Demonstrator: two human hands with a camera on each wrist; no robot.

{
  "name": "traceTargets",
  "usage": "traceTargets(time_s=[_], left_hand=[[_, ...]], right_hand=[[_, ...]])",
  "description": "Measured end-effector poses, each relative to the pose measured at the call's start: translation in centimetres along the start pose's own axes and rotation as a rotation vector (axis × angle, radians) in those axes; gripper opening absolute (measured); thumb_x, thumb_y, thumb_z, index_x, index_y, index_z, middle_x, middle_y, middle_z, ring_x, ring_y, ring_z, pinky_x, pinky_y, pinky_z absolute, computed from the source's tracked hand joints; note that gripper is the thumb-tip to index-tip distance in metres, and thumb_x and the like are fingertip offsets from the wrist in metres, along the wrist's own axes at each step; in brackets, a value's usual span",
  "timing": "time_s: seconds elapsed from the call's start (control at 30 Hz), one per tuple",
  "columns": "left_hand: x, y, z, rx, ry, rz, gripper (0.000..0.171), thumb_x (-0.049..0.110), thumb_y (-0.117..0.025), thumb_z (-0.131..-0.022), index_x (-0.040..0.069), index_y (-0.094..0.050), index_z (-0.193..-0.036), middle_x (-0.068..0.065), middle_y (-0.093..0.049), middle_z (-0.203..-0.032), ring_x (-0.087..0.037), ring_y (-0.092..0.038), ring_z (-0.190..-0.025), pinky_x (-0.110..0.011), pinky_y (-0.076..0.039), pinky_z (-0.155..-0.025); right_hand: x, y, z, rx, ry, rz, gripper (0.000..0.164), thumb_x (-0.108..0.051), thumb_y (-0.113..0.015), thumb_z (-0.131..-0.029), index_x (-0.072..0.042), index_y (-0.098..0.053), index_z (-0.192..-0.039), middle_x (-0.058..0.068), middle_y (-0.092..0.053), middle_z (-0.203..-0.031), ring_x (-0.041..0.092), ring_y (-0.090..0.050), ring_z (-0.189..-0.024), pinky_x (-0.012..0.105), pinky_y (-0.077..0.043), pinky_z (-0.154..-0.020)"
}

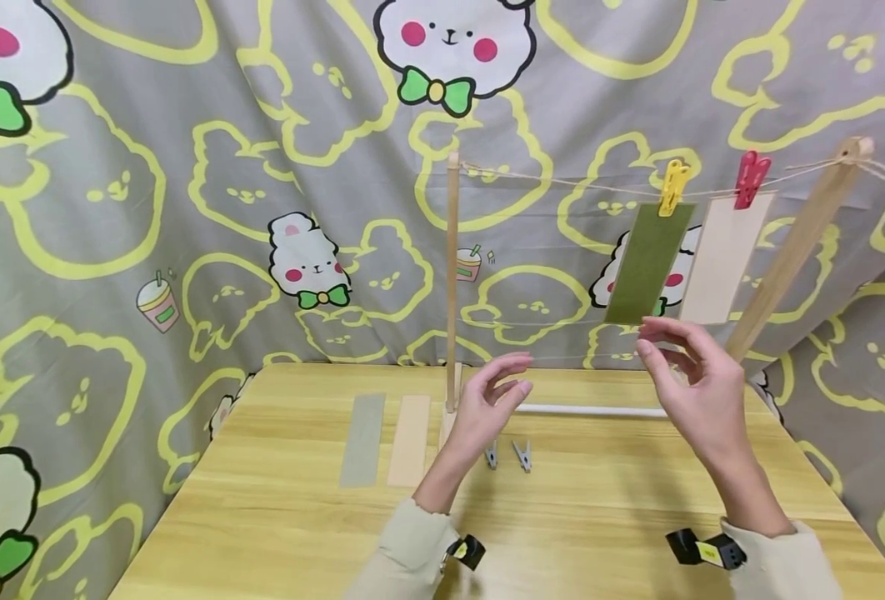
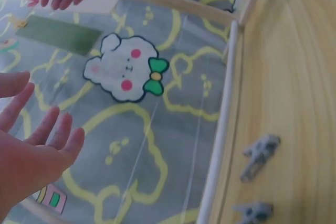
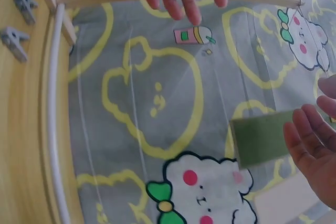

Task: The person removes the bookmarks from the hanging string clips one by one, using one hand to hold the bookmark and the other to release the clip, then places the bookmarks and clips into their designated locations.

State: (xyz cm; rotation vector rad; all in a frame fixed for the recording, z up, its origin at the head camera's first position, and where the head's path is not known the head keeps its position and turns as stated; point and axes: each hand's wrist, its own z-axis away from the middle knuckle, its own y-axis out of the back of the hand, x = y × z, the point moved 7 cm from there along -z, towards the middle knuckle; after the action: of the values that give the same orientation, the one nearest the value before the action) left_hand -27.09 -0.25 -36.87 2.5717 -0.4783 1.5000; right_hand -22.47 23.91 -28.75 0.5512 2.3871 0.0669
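Note:
A dark green strip (image 1: 649,265) hangs from the string by a yellow clothespin (image 1: 673,188). To its right a cream strip (image 1: 729,260) hangs from a red clothespin (image 1: 752,179). My right hand (image 1: 701,383) is raised near the lower ends of both strips, fingers loosely bent and holding nothing. Lower and to the left, my left hand (image 1: 487,396) hovers by the left post, its relaxed fingers also holding nothing. Two grey clothespins (image 1: 522,456) lie on the table beyond my left wrist; the left wrist view shows one grey clothespin (image 2: 260,156) clearly.
A wooden frame with a left post (image 1: 452,283) and a right post (image 1: 795,250) carries the string (image 1: 562,181). A white rod (image 1: 592,410) runs low between the posts. On the wooden table (image 1: 262,500) lie a grey-green strip (image 1: 363,440) and a peach strip (image 1: 410,440). A patterned curtain (image 1: 225,167) stands behind.

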Motion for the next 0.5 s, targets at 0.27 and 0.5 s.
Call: traceTargets(time_s=[0.27, 0.5], left_hand=[[0.1, -2.2, -2.6, 0.014, -0.047, 0.041, 0.032, -0.002, -0.062, -0.100, -0.006, -0.061, -0.132, -0.022, -0.061, -0.136, -0.037, -0.055, -0.130, -0.045, -0.047, -0.109], [0.0, -3.5, -4.1, 0.020, -0.070, 0.057, 0.033, -0.007, -0.062, -0.098, -0.010, -0.060, -0.131, -0.028, -0.059, -0.136, -0.041, -0.054, -0.130, -0.047, -0.047, -0.109]], right_hand=[[-1.3, 2.1, -2.7, 0.030, 0.026, 0.032, 0.034, 0.018, -0.068, -0.087, 0.013, -0.065, -0.121, 0.007, -0.069, -0.111, 0.010, -0.067, -0.097, 0.015, -0.053, -0.091], [-1.1, 3.5, -4.0, 0.023, 0.058, 0.053, 0.038, 0.019, -0.070, -0.085, 0.014, -0.065, -0.122, 0.005, -0.070, -0.113, 0.010, -0.067, -0.098, 0.015, -0.052, -0.090]])
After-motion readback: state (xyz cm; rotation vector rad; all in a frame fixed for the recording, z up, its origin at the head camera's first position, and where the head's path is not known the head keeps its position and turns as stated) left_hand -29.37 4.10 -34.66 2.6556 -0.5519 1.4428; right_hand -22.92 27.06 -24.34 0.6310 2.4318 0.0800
